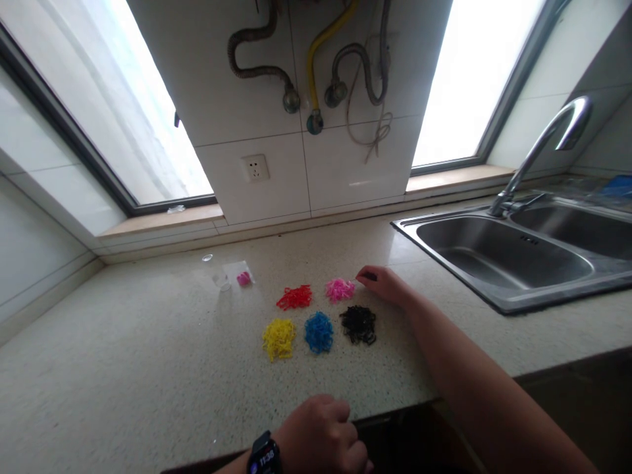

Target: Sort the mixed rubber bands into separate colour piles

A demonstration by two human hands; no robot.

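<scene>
Five loose piles of what look like small rubber bands lie on the speckled counter. The red pile (295, 297) and the pink pile (340, 289) are farther back; nearer are the yellow pile (279, 339), blue pile (318, 332) and black pile (359, 324). My right hand (379, 283) rests just right of the pink pile, its fingers pinched together near the pile's edge. Something dark shows between those fingers, too small to name. By the counter's front edge my left hand (323, 434) is curled closed, its palm hidden, a watch (265, 454) on its wrist.
At the back left stand a clear plastic container (223, 280) and a small clear bag (239, 271) with a pink bundle (243, 278). A steel sink (409, 227) with a tall faucet (538, 148) fills the right. Hoses and a socket (255, 167) are on the back wall.
</scene>
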